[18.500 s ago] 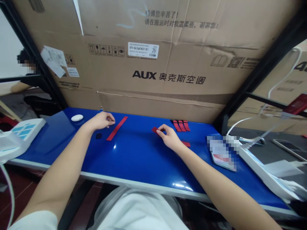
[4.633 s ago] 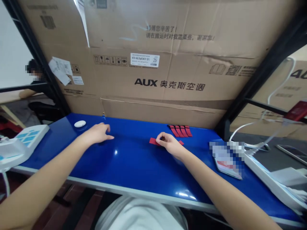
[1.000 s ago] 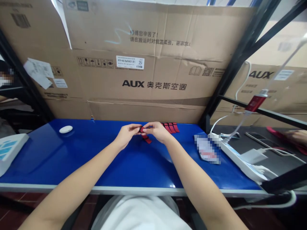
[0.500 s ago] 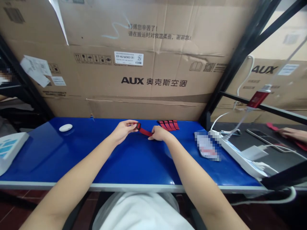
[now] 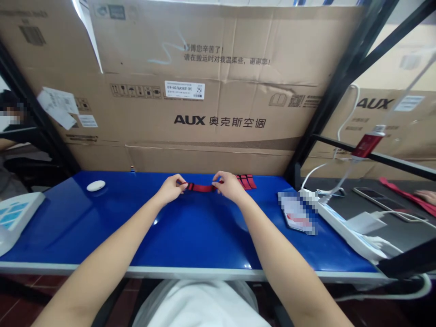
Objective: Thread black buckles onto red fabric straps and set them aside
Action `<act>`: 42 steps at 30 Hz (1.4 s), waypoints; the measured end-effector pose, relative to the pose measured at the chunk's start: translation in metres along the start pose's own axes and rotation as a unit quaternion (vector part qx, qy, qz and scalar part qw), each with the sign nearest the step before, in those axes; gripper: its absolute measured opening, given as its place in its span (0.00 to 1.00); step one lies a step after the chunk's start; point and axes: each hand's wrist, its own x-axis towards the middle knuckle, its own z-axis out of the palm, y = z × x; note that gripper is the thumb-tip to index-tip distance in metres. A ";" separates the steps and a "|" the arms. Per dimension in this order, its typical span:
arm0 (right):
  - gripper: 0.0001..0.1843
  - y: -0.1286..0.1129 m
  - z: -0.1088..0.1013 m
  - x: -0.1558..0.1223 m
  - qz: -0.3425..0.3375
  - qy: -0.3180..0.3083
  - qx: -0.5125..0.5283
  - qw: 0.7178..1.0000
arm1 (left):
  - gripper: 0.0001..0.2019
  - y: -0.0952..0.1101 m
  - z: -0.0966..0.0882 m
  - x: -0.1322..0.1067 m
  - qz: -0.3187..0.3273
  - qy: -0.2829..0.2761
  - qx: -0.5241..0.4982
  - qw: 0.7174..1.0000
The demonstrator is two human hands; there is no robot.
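Observation:
A red strap (image 5: 201,187) with a small black buckle near its left end stretches level between my two hands, just above the blue table (image 5: 190,227). My left hand (image 5: 169,190) pinches the buckle end. My right hand (image 5: 227,185) pinches the other end. Behind my right hand, several folded red straps (image 5: 248,181) lie in a row against the cardboard.
A white oval object (image 5: 96,185) lies at the table's far left, a white and blue device (image 5: 15,217) at the left edge. A card (image 5: 297,218) and a white power strip (image 5: 347,225) lie to the right. A large AUX carton (image 5: 218,91) stands behind.
The strap, slanted half a second ago, is now pulled level and farther from me. Both hands have moved toward the carton, with the right one lifted off the table.

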 end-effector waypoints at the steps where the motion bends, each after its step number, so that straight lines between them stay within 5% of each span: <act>1: 0.08 -0.006 0.003 -0.002 -0.018 -0.019 0.026 0.999 | 0.11 0.005 0.004 -0.004 0.016 -0.019 -0.025 0.999; 6: 0.20 -0.030 0.007 -0.014 -0.051 -0.183 0.198 0.962 | 0.18 0.031 0.021 -0.023 0.015 -0.111 -0.213 0.971; 12: 0.15 -0.025 0.006 -0.012 -0.107 -0.140 0.026 0.984 | 0.21 0.038 0.027 -0.031 0.032 -0.113 -0.233 0.965; 17: 0.15 -0.023 0.009 -0.009 -0.199 -0.115 -0.100 0.968 | 0.20 0.036 0.030 -0.029 0.082 -0.100 -0.170 0.977; 23: 0.16 -0.018 0.008 -0.009 -0.225 -0.123 -0.150 0.955 | 0.19 0.036 0.032 -0.032 0.079 -0.107 -0.162 0.978; 28: 0.18 -0.014 0.014 -0.008 -0.217 -0.107 -0.127 0.962 | 0.18 0.038 0.035 -0.036 0.078 -0.105 -0.178 0.975; 34: 0.22 -0.013 0.028 -0.004 -0.166 0.001 0.018 0.986 | 0.18 0.038 0.039 -0.038 0.056 -0.127 -0.273 0.952; 42: 0.11 -0.014 0.017 -0.006 -0.075 -0.107 0.164 0.978 | 0.22 0.036 0.030 -0.034 0.077 -0.170 -0.254 0.949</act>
